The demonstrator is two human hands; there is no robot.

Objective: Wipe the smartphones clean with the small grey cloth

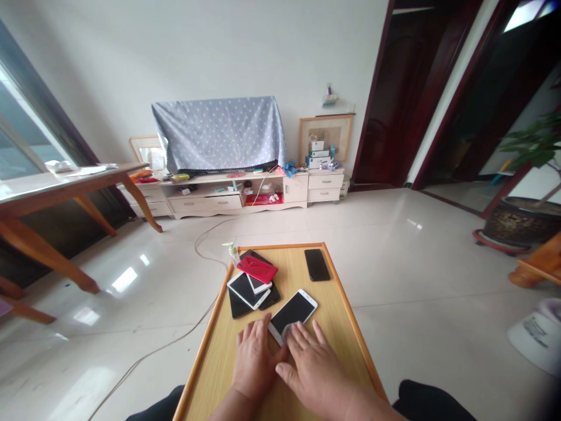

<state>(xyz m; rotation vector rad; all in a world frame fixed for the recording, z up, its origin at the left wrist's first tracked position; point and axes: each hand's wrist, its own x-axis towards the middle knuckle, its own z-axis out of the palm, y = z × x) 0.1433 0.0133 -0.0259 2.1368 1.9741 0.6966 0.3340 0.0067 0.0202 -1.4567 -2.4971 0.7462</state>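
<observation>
A white phone with a dark screen [294,309] lies slanted on the wooden table [287,257]. My left hand [255,356] rests at its lower left edge, fingertips against the side. My right hand [312,362] lies over the lower end of the screen, fingers slightly apart, pressing a small greyish piece, perhaps a cloth, onto the glass. A pile of phones and tablets sits further left, with a red phone [258,269] on top and a white tablet [248,290] below it. A black phone [317,265] lies at the far right of the table.
A pump bottle [232,252] stands at the table's far left corner. Beyond are a low cabinet [205,203] and a covered object under spotted cloth [221,134]. A larger table [65,193] is on the left. A potted plant [521,222] and a white bucket [537,336] are on the right.
</observation>
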